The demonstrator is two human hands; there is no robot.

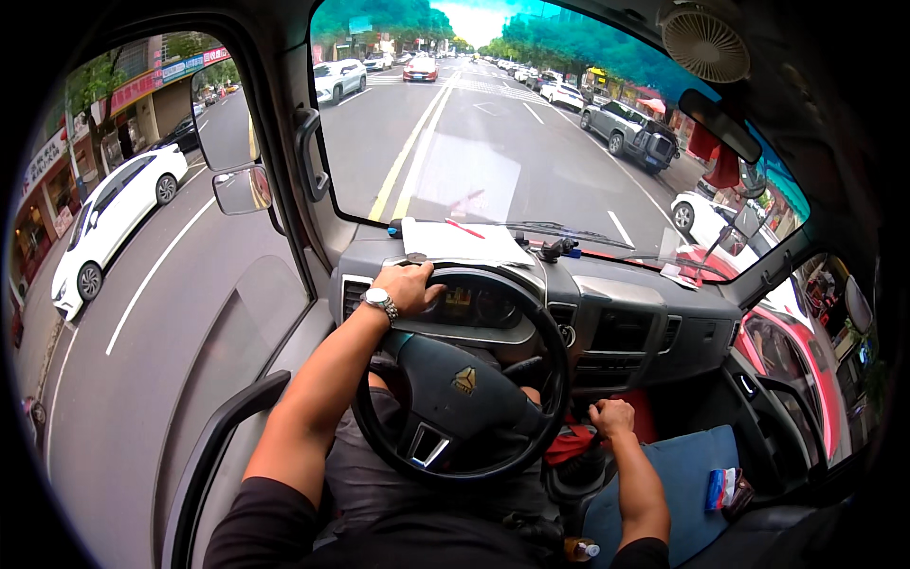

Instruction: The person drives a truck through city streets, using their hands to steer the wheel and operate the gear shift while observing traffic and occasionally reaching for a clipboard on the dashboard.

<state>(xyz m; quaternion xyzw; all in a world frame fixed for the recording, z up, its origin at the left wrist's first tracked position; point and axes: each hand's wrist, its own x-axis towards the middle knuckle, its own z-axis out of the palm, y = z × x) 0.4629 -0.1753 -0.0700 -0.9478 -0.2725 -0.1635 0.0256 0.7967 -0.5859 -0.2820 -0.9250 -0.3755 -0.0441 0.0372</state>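
White car: It is showing outside the left window.
Watch: It is shining silver on the left wrist.
Left hand: It is resting on the far left of the wheel, with bent fingers holding the rim and the thumb poking inside.
Steering wheel: It is sitting in the middle, right in front of the person. It is looking big, round and black, with a gold badge in its center.
Papers: They are lying white on the dashboard, past the wheel, and a red pen is lying on them.
Right hand: It is bending its fingers low, near a red cloth. I cannot tell if it is gripping anything.
Seat: It is looking blue, and a small packet is lying on its right side.
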